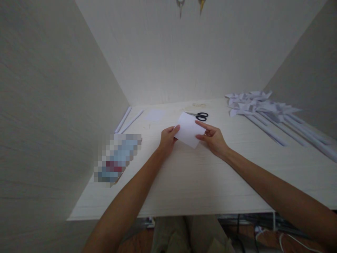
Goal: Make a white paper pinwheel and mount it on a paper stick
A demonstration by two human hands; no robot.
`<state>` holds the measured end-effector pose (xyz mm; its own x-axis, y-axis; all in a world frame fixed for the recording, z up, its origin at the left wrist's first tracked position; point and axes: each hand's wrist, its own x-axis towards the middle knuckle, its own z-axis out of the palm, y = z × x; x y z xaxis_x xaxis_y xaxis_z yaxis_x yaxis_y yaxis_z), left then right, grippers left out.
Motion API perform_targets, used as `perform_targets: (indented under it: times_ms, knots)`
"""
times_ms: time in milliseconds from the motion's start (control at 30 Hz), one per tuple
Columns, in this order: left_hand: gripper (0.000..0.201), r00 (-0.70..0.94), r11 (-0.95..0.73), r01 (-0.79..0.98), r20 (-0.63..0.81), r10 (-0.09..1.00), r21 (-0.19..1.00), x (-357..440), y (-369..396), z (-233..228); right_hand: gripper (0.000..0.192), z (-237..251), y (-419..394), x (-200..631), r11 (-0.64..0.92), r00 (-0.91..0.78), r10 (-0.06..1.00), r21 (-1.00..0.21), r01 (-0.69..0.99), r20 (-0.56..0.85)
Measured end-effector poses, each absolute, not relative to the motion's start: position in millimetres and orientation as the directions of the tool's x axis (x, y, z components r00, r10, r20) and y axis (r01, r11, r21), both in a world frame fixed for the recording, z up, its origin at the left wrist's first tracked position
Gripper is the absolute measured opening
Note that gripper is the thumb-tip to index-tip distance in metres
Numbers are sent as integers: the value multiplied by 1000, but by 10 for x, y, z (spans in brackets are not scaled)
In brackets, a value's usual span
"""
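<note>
A small white square sheet of paper (188, 130) is held just above the table in both hands, with one corner towards me. My left hand (167, 140) grips its left side, thumb on top and the other fingers mostly hidden underneath. At the right corner, my right hand (213, 140) has its thumb and index finger on the paper. Black-handled scissors (202, 116) lie just behind the sheet, their blades partly covered by it. Further left, another white paper sheet (154, 115) lies flat on the table.
White paper pinwheels (259, 103) on rolled-paper sticks (265, 130) are heaped at the right. Two paper rolls (131, 121) lie by the left wall, near a pixelated item (118, 160). Walls enclose the white table (168, 196) at the back and sides.
</note>
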<state>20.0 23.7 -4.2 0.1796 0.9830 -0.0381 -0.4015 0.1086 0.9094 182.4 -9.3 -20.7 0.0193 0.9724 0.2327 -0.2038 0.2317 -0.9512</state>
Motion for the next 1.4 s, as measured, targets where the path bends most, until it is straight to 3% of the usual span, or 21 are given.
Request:
perform_targets:
  times_ms: [300,533,667,767,867,933,1033,1133,1400]
  knots:
    - [19,201,200,-567,-101,974,799,318,114,4,59,-214,-100,1816,248,43,969,-954,-167,245]
    - [25,198,208,-519,-120,973,829,367,54,23,60,-181,-130,1798,218,5,976,-968,-127,219]
    - [24,145,152,-483,-92,985,862,362,61,24,57,-200,-110,1821,278,55,960,-952,-126,273]
    - [24,83,96,-458,-65,994,884,339,83,6,49,-173,-35,1929,351,153,927,-936,-20,344]
    - [26,31,70,-449,-63,998,891,301,122,-25,39,-70,139,2108,331,176,910,-913,239,376]
    - [27,-5,56,-451,-66,998,891,273,148,-47,30,23,311,2221,241,159,907,-790,564,391]
    - [31,-57,26,-427,-55,997,904,232,179,-79,25,135,596,2315,54,77,954,-422,905,288]
    - [34,-106,-6,-358,-34,994,934,197,201,-109,20,175,821,2312,27,53,971,-327,944,234]
    - [37,-124,-35,-206,10,992,978,179,213,-110,16,113,1021,2221,-22,48,994,-245,969,98]
